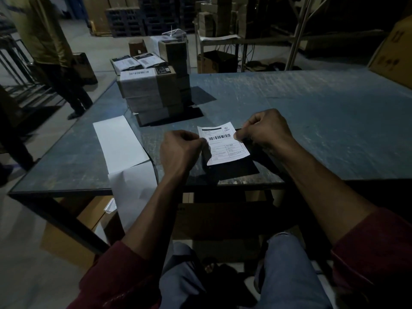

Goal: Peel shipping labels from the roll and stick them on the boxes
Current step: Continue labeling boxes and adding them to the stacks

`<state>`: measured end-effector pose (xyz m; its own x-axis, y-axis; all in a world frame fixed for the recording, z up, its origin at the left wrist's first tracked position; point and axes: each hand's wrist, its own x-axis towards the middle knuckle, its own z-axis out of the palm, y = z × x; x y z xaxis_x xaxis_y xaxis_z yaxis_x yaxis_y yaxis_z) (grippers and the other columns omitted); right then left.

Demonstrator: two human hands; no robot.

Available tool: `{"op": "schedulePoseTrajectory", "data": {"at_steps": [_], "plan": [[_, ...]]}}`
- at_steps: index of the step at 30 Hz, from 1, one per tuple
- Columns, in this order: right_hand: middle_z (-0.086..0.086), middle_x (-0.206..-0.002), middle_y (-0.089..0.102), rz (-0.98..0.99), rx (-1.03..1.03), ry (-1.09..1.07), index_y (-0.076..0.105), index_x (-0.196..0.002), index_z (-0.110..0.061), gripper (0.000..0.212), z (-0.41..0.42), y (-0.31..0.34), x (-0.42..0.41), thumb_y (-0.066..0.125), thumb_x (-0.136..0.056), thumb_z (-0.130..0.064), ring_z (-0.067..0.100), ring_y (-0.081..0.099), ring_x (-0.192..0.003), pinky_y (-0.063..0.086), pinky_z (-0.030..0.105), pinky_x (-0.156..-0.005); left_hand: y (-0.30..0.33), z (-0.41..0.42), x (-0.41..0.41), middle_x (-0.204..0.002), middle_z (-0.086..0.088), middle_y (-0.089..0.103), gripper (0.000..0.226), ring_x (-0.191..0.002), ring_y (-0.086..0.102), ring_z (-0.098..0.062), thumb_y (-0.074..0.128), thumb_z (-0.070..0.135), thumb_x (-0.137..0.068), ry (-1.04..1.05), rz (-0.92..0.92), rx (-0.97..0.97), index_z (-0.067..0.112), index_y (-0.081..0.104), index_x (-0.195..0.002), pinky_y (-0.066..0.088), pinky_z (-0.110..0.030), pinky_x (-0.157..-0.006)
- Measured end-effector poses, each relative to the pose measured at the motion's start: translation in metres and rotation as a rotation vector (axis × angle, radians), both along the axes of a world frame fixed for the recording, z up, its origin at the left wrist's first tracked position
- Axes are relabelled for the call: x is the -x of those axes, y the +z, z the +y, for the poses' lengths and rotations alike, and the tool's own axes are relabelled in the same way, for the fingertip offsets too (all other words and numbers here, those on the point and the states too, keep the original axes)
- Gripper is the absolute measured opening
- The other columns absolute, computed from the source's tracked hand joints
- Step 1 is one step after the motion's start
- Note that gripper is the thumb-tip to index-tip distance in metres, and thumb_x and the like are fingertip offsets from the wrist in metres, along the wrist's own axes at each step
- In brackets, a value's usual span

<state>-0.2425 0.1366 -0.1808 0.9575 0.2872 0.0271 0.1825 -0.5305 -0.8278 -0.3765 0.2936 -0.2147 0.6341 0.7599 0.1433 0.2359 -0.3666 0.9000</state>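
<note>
Two hands hold one label (224, 145) just above the table (312, 108), over its near edge. The left hand (180, 150) pinches the label's left edge between curled fingers and thumb; the right hand (265, 130) pinches its right edge the same way, fingers pressed together, so the sheet hangs stretched between them with its lower left corner curling. A dark flat thing (234, 169) lies on the table right under the label; I cannot tell whether it is a box or only shadow. The label looks thin, light and limp, and once off its backing it will likely cling to itself or to skin, so the edges and corners seem the right places to hold, with the printed barcode kept flat. Left of the label, a white strip (120, 143), probably bare backing, runs across the table and droops over its near edge. Beyond the label, toward the table's far left corner, stands a stack of boxes (151, 97); the top one already wears a barcode label, and more labelled packets lie behind it. All are shut, so their contents are hidden.
</note>
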Motion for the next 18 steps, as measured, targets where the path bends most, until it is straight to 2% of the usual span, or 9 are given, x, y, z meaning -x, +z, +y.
{"op": "schedulePoseTrajectory", "data": {"at_steps": [3,6,8,14,18], "plan": [[-0.001,-0.063,0.075,-0.004,-0.006,-0.011,0.076,-0.067,-0.013,0.026,-0.0002,-0.0012,-0.0001,0.098,-0.056,-0.021,0.020,0.075,-0.062,0.066,0.046,-0.067,-0.0018,-0.0008,-0.0003,-0.075,0.003,0.077,0.010,-0.069,0.072,-0.014,0.084,0.026,-0.078,0.013,-0.025,0.007,0.018,0.083,-0.083,0.053,-0.028,-0.062],[-0.001,-0.063,0.075,-0.003,-0.005,-0.012,0.076,-0.067,-0.013,0.027,-0.0002,-0.0029,-0.0001,0.098,-0.057,-0.022,0.020,0.074,-0.063,0.066,0.045,-0.068,-0.0004,0.0009,-0.0020,-0.075,0.004,0.077,0.007,-0.070,0.072,-0.013,0.086,0.022,-0.075,0.031,-0.038,0.030,0.023,0.079,-0.075,0.056,-0.029,-0.064],[-0.002,-0.066,0.075,-0.006,0.000,-0.008,0.076,-0.069,-0.013,0.027,-0.0005,-0.0027,-0.0008,0.098,-0.058,-0.023,0.020,0.074,-0.065,0.066,0.043,-0.069,0.0015,0.0024,-0.0028,-0.078,0.002,0.077,0.012,-0.069,0.071,-0.012,0.087,0.019,-0.076,0.027,-0.035,0.066,0.025,0.076,-0.075,0.052,-0.027,-0.061],[-0.004,-0.069,0.075,-0.032,0.039,-0.004,0.075,-0.068,-0.017,0.027,0.0009,-0.0021,-0.0002,0.099,-0.058,-0.025,0.018,0.074,-0.069,0.065,0.043,-0.074,0.0001,0.0037,-0.0041,-0.077,0.003,0.077,0.007,-0.071,0.073,-0.015,0.086,0.018,-0.078,0.024,-0.027,0.085,0.018,0.081,-0.083,0.056,-0.030,-0.064],[-0.006,-0.070,0.073,-0.072,0.094,-0.011,0.073,-0.071,-0.017,0.038,-0.0044,-0.0003,0.0001,0.102,-0.056,-0.038,0.015,0.071,-0.070,0.062,0.036,-0.070,-0.0031,0.0058,-0.0059,-0.074,0.003,0.077,0.006,-0.073,0.075,-0.016,0.085,0.017,-0.077,0.005,-0.038,0.090,0.019,0.079,-0.076,0.058,-0.033,-0.067]]}}
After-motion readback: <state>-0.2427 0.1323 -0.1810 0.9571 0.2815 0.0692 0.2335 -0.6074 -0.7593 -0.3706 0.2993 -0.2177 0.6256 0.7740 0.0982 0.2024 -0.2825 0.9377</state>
